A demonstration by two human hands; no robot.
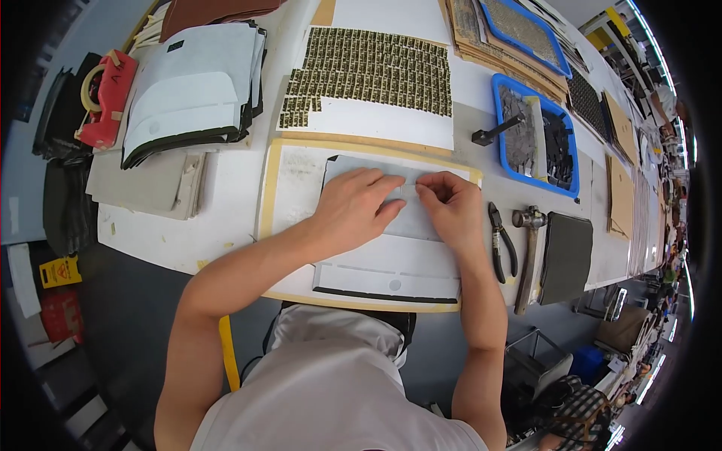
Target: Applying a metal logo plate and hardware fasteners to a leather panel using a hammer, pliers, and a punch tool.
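Note:
A light grey-blue sheet piece (412, 223) with dark edges lies flat on a tape-edged white board in front of me. Its nearer part is a paler panel (361, 259) with a round mark and a black lower border. My left hand (353, 207) rests on the sheet's upper part, thumb and forefinger apart. Close beside it, my right hand (454, 204) pinches with thumb and forefinger at a small pale bit over the sheet. What exactly the pinch holds is too small to make out.
Right of the board lie black-handled pliers (502, 242), a hammer (529, 255) and a stack of dark pieces (566, 258). Beyond them sits a blue tray (499, 113) of small dark parts. Rows of small patterned pieces (376, 71) lie ahead; stacked panels (184, 90) and a red tape dispenser (113, 105) stand left.

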